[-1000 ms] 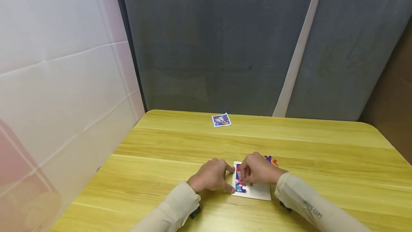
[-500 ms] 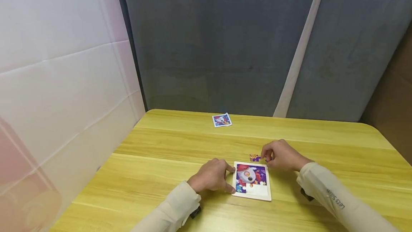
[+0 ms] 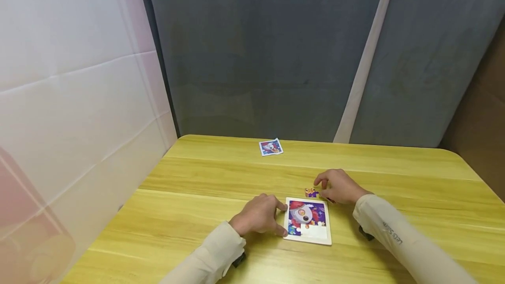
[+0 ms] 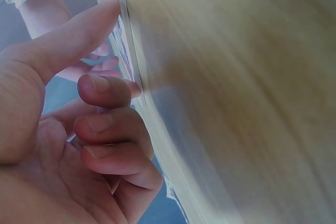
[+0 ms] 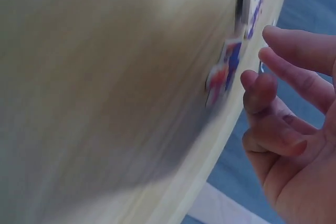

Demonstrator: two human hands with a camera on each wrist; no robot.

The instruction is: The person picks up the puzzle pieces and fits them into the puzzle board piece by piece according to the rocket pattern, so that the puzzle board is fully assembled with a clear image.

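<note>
Head view shows my left hand (image 3: 258,219) resting on the worktop (image 3: 197,214) at 9 o'clock of the puzzle board (image 3: 308,221), thumb and forefinger tips pinching the board's left edge while the other fingers curl under. In the left wrist view the same thumb (image 4: 79,30) lies against the board's rim, the rest of the fingers folded toward my palm.

My right hand (image 3: 339,186) sits at 1 o'clock of the board, just beside a small loose puzzle piece (image 3: 311,193) that lies flat on the worktop at 12 o'clock of the board. The hand is relaxed, fingers spread and gripping nothing; the forefinger reaches toward the piece, though I cannot tell whether it touches. The right wrist view, blurred, shows the piece (image 5: 223,74) near my loosely bent fingers (image 5: 262,90), apart from them.

The board's picture is mostly filled, with a bare white patch at its lower right. A small picture card (image 3: 271,147) lies well apart at 12 o'clock, near the worktop's far edge.
</note>
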